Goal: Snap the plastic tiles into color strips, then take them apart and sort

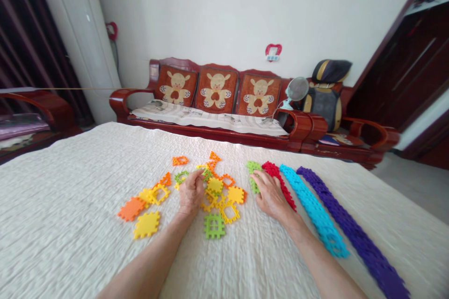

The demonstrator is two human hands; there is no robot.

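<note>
My left hand (pixel 191 191) is closed in a pinch over the loose pile, with a green interlocking tile (pixel 207 175) at its fingertips. My right hand (pixel 271 194) curls its fingers onto a short row of green interlocking tiles (pixel 253 166), its palm partly covering the near end. Around my left hand lie yellow tiles (pixel 146 225), orange tiles (pixel 131 209) and a green window-shaped tile (pixel 213 226). Just right of the green row runs a red row of tiles (pixel 277 173), partly behind my right hand.
Further right, a light blue row (pixel 312 208) and a long purple row (pixel 351 224) of tiles stretch toward me on the quilted cream cover (pixel 70 187). Beyond stands a wooden sofa (pixel 203 130) with bear cushions (pixel 215 88). A small fan (pixel 297 88) stands near its right armrest.
</note>
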